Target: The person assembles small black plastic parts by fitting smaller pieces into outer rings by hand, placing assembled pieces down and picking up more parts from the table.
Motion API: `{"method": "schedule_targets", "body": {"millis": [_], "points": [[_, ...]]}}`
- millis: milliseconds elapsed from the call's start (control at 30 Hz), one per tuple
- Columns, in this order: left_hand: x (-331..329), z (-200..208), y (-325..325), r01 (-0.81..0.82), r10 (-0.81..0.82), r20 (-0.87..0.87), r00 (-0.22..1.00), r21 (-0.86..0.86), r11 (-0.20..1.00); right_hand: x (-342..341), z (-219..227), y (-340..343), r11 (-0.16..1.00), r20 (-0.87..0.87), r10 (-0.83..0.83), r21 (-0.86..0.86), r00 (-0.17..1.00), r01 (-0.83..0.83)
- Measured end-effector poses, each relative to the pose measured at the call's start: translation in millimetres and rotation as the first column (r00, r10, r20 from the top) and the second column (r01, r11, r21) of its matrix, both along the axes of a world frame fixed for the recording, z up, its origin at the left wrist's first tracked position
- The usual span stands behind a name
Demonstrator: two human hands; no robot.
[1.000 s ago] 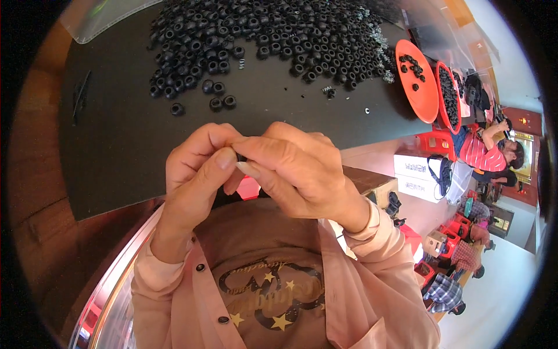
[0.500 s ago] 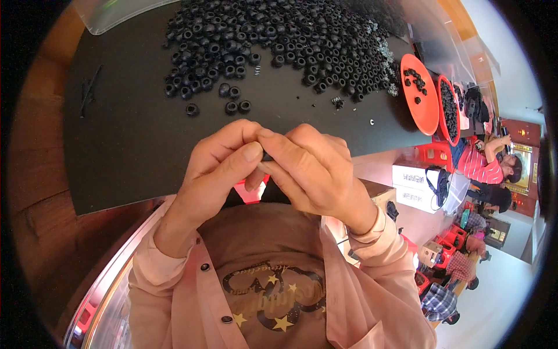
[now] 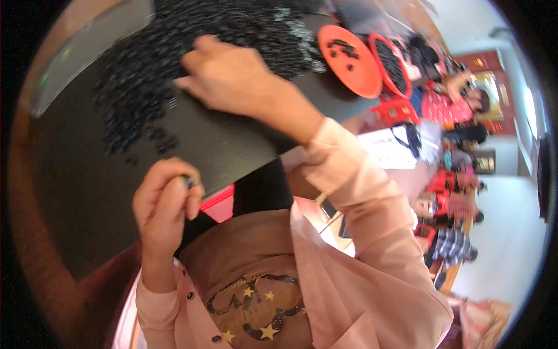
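Observation:
My left hand (image 3: 168, 200) is low in front of my body, near the table's front edge. Its thumb and fingers pinch a small black cord-stopper piece (image 3: 187, 181), rounded and only partly showing. Farther out, my right hand (image 3: 232, 75) reaches over the near side of a large pile of black cord-stopper pieces (image 3: 131, 81). Its thumb and fingers look apart, though slightly blurred, and nothing shows between them. A small metal spring (image 3: 172, 103) lies just below the right thumb. Several silvery springs (image 3: 302, 38) sit along the pile's right side.
An orange-red plate (image 3: 366, 81) with several black pieces overhangs the dark table (image 3: 232, 139) at right. Beside it stands a red basin (image 3: 405, 87) full of black parts. A clear plastic tray (image 3: 87, 55) is at the far left. People sit at work farther right.
My hands have separated. The right has moved out to the pile; the left has dropped slightly leftward with the black piece. The whole view has turned and shifted.

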State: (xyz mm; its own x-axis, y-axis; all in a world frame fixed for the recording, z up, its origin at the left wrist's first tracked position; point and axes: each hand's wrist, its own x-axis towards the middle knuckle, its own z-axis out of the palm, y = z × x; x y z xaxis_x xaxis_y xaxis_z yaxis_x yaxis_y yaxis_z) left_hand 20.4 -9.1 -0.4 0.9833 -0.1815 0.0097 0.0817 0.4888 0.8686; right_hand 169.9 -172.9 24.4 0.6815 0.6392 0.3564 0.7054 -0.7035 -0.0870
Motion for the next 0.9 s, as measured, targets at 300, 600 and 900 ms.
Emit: {"method": "schedule_targets", "body": {"millis": [300,600,900], "points": [[-4,-4,-1,0.038,-0.043,0.078,0.996,0.061,0.997,-18,-7,-10,0.997,0.035,0.064,0.032,0.997,-0.065],[-2,-10,-3,0.032,-0.039,0.077,0.996,0.091,0.995,-15,0,-26,0.999,0.117,0.016,-0.051,0.993,-0.01],[-6,-6,-2,0.032,-0.039,0.064,0.997,0.11,0.993,-22,12,-30,0.997,0.033,0.026,-0.077,0.999,-0.023]]}}
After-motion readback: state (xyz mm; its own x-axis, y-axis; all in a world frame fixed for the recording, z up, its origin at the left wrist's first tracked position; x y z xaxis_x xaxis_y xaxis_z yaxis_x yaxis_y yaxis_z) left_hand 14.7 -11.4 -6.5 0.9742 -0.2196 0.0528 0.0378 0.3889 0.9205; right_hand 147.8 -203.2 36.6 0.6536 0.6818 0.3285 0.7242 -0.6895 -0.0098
